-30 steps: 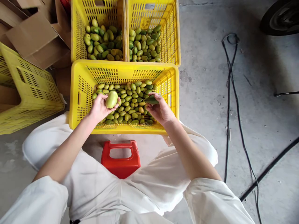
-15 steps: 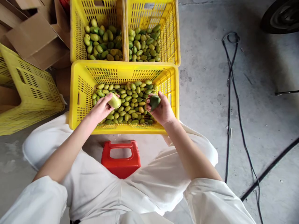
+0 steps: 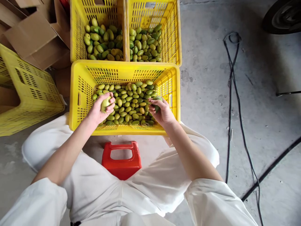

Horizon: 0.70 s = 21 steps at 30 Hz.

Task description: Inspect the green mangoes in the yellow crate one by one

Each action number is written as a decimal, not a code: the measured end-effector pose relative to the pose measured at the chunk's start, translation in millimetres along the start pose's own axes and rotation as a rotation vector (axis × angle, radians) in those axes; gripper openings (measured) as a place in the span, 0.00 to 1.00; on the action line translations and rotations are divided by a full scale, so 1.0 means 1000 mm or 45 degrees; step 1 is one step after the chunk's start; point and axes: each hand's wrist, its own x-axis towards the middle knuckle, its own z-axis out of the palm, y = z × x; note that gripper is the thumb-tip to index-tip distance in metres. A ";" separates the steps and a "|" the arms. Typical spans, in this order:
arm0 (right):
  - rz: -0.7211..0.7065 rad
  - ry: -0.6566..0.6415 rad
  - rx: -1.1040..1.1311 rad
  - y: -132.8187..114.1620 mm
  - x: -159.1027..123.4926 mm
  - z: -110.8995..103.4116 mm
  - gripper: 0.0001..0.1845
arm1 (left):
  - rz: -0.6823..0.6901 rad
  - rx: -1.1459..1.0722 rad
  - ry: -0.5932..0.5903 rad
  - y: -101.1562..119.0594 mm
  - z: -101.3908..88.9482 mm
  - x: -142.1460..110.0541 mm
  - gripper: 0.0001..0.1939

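Note:
My left hand (image 3: 100, 110) is closed around a pale green oval fruit (image 3: 105, 104), with the fingers wrapped over its side. A darker green oval fruit (image 3: 157, 101) sits in my right hand (image 3: 162, 111), its fingers curled across the front. Both hands are raised over a yellow plastic crate (image 3: 124, 129), apart from each other. Inside this crate, many green and yellowish oval fruits (image 3: 128, 103) cover the bottom. The exact kind of fruit cannot be told.
Two more yellow crates (image 3: 178, 34) with larger-looking green fruits stand behind. To the left are a tilted yellow crate (image 3: 37, 91) and cardboard boxes (image 3: 33, 34). A red plastic stool (image 3: 122, 166) is between my legs. Black cables (image 3: 231, 78) and a wheel (image 3: 284, 17) lie right.
My left hand has turned and shifted slightly left, its fingers now wrapped around the front of the pale fruit. My right fingers have curled further over the dark green fruit, which has turned.

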 end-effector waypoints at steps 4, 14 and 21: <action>-0.005 0.072 -0.016 0.000 0.000 0.002 0.32 | 0.025 -0.008 0.018 -0.002 -0.007 0.004 0.14; 0.028 -0.005 -0.007 0.003 0.005 0.003 0.27 | 0.152 -0.017 0.122 -0.007 -0.013 0.016 0.20; 0.081 -0.013 -0.042 -0.002 -0.004 0.009 0.32 | 0.221 0.002 0.064 -0.010 -0.017 0.017 0.20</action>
